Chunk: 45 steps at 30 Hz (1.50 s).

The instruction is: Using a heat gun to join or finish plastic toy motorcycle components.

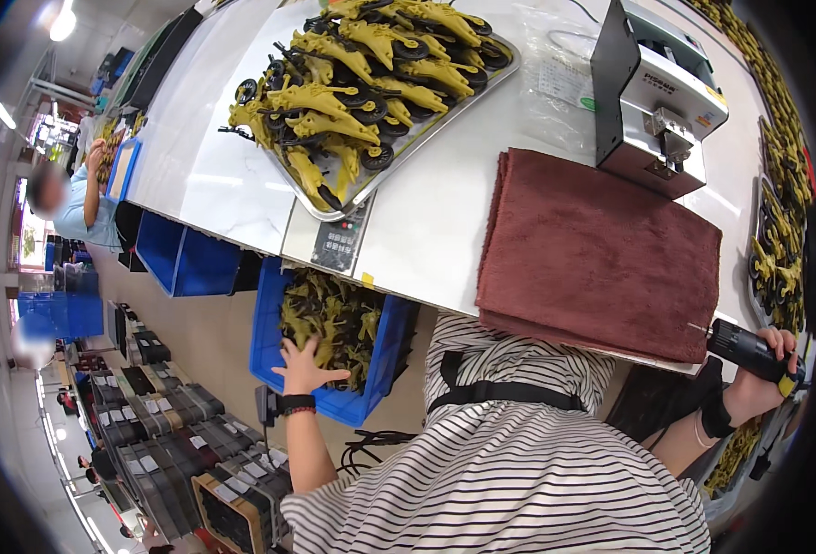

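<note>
My left hand (306,369) reaches into a blue bin (270,319) below the table's edge. Its fingers are spread over a heap of yellow-and-black toy motorcycles (330,319); I cannot tell whether the fingertips touch them. At the far right, my right hand (763,379) is closed around a black electric screwdriver (740,345). The screwdriver's thin bit points left, over the right edge of a folded brown towel (602,258) on the white table. Nothing lies on the towel.
A metal tray (371,189) piled with similar toys stands on the table. A grey screw feeder (657,102) sits behind the towel, beside a clear plastic bag (556,83). More toys fill trays (777,249) at right. Another person (85,198) works at far left.
</note>
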{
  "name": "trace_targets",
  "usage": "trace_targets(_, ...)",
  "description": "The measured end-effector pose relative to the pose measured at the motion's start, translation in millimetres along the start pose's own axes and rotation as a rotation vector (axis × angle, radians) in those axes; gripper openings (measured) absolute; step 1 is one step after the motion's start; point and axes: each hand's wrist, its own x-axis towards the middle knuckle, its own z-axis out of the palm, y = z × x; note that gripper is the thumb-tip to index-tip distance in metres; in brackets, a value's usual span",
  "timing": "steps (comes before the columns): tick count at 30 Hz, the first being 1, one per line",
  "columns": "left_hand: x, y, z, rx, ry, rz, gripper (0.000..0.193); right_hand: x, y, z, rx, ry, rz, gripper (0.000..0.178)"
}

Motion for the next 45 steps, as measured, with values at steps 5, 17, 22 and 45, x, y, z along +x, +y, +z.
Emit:
trace_targets(5, 30, -1, -46, -0.313, 0.546, 0.126, 0.042, -1, 7, 5, -0.02, -0.054, 0.028, 0.02)
trace_targets(17, 44, 223, -224, -1.539, 0.549, 0.501, 0.08, -13, 18, -6, -0.03, 0.001, -0.024, 0.02)
trace_targets(22, 45, 241, -227, -1.373, 0.669, 0.542, 0.062, -15, 15, -12, -0.043, 0.057, -0.059, 0.022)
trace_targets(45, 57, 129, -227, -1.588, 0.246, 0.67, 0.031, -9, 15, -20, -0.051, 0.086, -0.057, 0.022)
